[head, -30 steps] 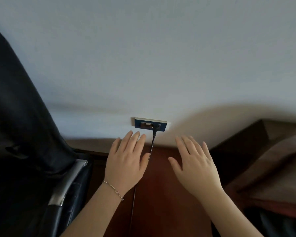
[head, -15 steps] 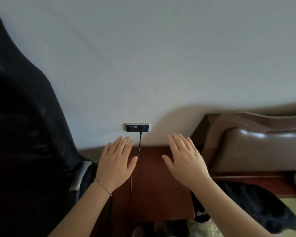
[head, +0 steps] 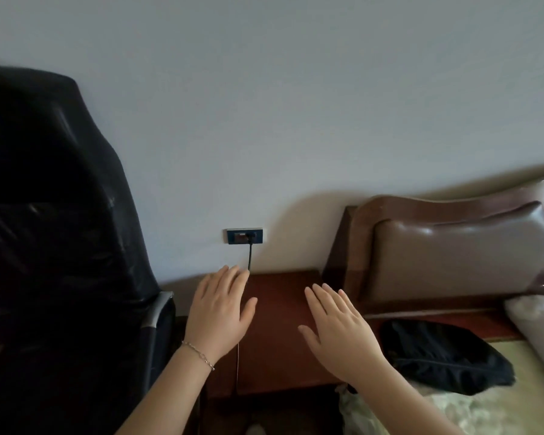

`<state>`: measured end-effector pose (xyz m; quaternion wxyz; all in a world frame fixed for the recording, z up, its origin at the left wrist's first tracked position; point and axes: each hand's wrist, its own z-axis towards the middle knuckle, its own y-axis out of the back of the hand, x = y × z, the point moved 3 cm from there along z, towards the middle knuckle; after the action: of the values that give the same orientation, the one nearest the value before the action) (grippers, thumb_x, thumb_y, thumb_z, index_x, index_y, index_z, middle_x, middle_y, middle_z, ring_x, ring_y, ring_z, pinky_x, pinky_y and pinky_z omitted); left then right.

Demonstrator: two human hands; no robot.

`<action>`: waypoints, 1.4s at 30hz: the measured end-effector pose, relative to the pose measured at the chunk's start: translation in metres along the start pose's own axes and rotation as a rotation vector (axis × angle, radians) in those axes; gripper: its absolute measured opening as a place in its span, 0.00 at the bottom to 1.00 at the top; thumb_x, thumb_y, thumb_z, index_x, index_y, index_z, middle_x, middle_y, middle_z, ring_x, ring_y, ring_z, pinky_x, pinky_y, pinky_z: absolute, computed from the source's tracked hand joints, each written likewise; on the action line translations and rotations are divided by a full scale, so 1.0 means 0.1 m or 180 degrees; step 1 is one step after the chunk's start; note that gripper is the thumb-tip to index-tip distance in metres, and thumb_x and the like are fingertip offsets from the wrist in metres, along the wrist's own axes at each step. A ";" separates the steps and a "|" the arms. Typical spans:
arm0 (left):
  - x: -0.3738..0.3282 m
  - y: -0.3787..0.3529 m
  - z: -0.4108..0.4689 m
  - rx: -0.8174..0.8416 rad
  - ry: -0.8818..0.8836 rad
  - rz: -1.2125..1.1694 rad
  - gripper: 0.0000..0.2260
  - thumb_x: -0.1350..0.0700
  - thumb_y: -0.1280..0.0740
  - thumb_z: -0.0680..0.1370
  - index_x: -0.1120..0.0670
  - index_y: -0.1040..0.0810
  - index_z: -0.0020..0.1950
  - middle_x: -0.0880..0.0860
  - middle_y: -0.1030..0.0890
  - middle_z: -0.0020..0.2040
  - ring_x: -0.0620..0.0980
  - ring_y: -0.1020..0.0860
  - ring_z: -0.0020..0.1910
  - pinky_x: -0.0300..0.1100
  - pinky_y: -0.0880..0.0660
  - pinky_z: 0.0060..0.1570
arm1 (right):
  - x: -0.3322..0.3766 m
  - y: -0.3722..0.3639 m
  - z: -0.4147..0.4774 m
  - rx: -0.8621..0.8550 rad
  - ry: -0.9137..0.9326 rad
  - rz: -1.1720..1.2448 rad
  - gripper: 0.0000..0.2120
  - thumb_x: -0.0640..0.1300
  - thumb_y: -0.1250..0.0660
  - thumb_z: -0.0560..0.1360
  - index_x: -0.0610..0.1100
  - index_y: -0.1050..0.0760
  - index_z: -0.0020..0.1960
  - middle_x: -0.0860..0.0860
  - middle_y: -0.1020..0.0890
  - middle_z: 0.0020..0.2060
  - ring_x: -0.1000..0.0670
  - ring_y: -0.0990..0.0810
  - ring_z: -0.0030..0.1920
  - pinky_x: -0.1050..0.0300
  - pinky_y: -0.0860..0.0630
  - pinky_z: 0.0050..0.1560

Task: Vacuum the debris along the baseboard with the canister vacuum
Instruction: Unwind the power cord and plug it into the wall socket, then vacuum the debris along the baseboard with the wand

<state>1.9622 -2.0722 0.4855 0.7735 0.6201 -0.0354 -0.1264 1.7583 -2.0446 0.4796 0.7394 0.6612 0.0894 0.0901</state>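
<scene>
A black plug (head: 250, 236) sits in the blue wall socket (head: 245, 236), and its thin black cord (head: 249, 257) drops behind my left hand. My left hand (head: 219, 312), with a bracelet at the wrist, hovers flat and open over the left part of the dark red bedside table (head: 278, 328). My right hand (head: 338, 328) is spread open over the table's right part. Neither hand holds anything. No vacuum, baseboard or debris is in view.
A black padded chair (head: 54, 246) with a grey armrest fills the left side. A brown headboard (head: 453, 243) stands to the right, with a black cloth (head: 443, 356) and a pale pillow (head: 537, 324) on the bed. The wall (head: 264, 105) is plain.
The view has pulled back and turned right, showing more of the headboard and bed. Both hands stay flat and open, now farther below the socket.
</scene>
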 end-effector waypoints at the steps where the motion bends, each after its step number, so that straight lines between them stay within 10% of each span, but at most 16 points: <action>1: -0.08 0.01 -0.13 0.0004 0.0025 -0.0043 0.23 0.45 0.45 0.74 0.56 0.21 0.59 0.55 0.20 0.58 0.56 0.22 0.59 0.54 0.24 0.56 | -0.01 0.02 -0.16 -0.0018 -0.0001 0.0017 0.30 0.58 0.46 0.71 0.40 0.21 0.61 0.47 0.18 0.57 0.46 0.20 0.60 0.47 0.26 0.60; 14: -0.81 0.39 -2.58 0.0248 0.0430 0.0034 0.24 0.43 0.47 0.76 0.54 0.23 0.63 0.52 0.21 0.62 0.52 0.24 0.63 0.51 0.26 0.59 | 0.10 0.14 -2.28 0.0180 0.0097 0.0154 0.29 0.58 0.41 0.71 0.40 0.22 0.62 0.46 0.18 0.58 0.46 0.21 0.60 0.51 0.33 0.63; 19: -0.88 0.53 -3.17 0.0221 0.0548 0.0110 0.19 0.47 0.33 0.75 0.55 0.23 0.63 0.53 0.21 0.61 0.54 0.24 0.63 0.52 0.26 0.59 | 0.27 0.30 -2.83 0.0215 0.0217 0.0274 0.30 0.58 0.42 0.76 0.41 0.33 0.72 0.46 0.27 0.69 0.46 0.32 0.71 0.52 0.47 0.70; 25: -1.04 0.82 -3.76 0.0053 0.0433 0.0194 0.23 0.44 0.46 0.75 0.54 0.22 0.61 0.53 0.20 0.59 0.53 0.22 0.61 0.51 0.25 0.57 | 0.52 0.44 -3.40 0.0190 0.0292 0.0386 0.30 0.57 0.44 0.78 0.41 0.38 0.75 0.45 0.31 0.72 0.45 0.38 0.74 0.53 0.53 0.71; 42: -0.55 1.84 -7.59 -0.0049 0.1706 0.0398 0.21 0.45 0.42 0.77 0.54 0.25 0.64 0.53 0.23 0.63 0.52 0.27 0.66 0.51 0.30 0.64 | 3.15 1.00 -5.65 0.0586 0.1854 0.0523 0.31 0.58 0.49 0.80 0.45 0.52 0.78 0.49 0.47 0.77 0.49 0.53 0.77 0.52 0.59 0.75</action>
<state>2.0974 -1.3008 0.4960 0.7663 0.6221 0.1333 0.0900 1.9202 -1.4114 0.5132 0.6100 0.6768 0.2515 0.3266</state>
